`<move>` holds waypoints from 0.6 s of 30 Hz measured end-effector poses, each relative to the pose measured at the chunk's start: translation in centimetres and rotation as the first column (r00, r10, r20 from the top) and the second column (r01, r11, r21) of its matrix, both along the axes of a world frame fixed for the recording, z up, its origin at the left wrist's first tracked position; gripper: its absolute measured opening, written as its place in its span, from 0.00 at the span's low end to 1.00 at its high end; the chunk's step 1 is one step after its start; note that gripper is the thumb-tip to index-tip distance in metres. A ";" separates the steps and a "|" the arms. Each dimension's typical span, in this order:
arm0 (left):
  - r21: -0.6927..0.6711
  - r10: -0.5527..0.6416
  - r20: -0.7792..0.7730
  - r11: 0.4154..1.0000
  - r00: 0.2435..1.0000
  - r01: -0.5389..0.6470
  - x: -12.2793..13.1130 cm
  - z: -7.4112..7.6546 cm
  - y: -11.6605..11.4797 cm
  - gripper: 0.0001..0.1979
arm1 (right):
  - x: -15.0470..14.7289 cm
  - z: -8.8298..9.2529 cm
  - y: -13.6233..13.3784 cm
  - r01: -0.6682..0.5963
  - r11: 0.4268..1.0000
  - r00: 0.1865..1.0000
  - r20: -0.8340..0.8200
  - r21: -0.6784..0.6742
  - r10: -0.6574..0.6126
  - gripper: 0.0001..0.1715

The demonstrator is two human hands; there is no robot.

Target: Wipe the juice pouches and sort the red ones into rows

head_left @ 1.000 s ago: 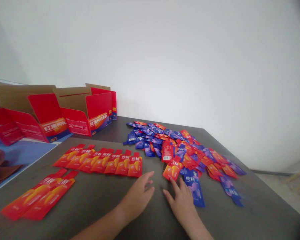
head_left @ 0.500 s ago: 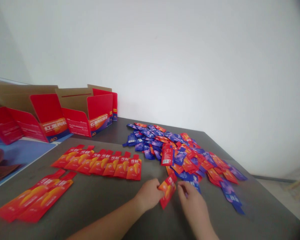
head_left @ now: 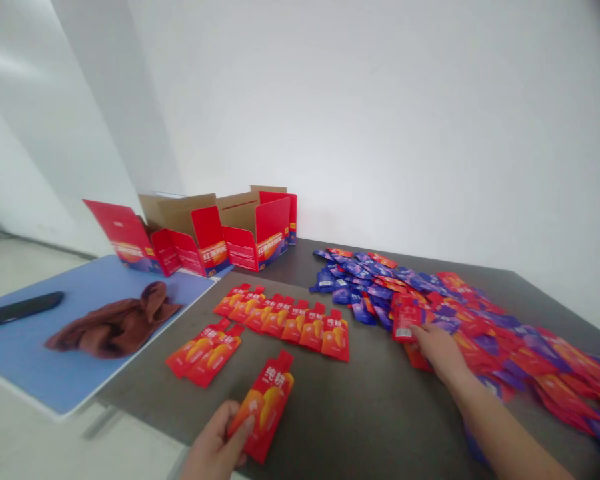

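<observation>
My left hand is at the bottom of the view, shut on a red and orange spout pouch printed with Chinese characters. My right hand stretches out over a heap of mixed red and blue pouches. Its fingertips are at a red pouch with a barcode, lying on the heap's near edge. A row of several red pouches lies neatly side by side on the table, and a pair of red pouches lies just in front of it.
The dark grey table holds everything. Open red and cardboard display boxes stand at its far left corner. To the left, a blue mat carries a brown towel and a black bar-shaped object. Pale floor shows below.
My view has swung left. The red pouch, held between both hands before, is now in my left hand at the lower left. My right hand has moved out onto the heap.
</observation>
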State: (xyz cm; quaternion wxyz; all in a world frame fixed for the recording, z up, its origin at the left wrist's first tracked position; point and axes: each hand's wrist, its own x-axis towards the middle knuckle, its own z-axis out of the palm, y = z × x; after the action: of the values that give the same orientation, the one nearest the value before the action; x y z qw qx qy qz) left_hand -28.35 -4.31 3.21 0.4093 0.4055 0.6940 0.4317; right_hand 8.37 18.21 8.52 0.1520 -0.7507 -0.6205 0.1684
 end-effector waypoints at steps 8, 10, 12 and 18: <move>-0.086 0.035 -0.575 0.991 0.818 -0.103 -4.4 2.8 1.8 0.15 | -8.1 4.1 -9.5 -0.234 0.968 0.972 0.048 0.094 0.230 0.18; -0.079 0.010 -0.769 0.991 0.639 -0.110 -4.0 2.9 2.0 0.17 | -11.8 4.7 -12.1 -0.362 0.932 0.930 0.071 0.007 0.361 0.17; -0.013 0.033 -0.892 0.995 0.450 -0.097 -4.0 2.8 2.0 0.20 | -15.2 5.0 -14.0 -0.445 0.894 0.888 0.100 -0.050 0.448 0.16; 0.144 0.138 -0.958 0.990 0.251 0.005 -8.2 2.5 3.2 0.25 | -22.3 4.8 -14.5 -0.595 0.803 0.787 0.177 -0.038 0.591 0.17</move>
State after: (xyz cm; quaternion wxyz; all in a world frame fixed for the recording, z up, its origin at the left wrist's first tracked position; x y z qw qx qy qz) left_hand -36.56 -1.09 5.76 -0.1429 0.5781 0.7891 0.1510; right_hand -13.94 3.69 13.34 0.0421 -0.5285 -0.8375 0.1327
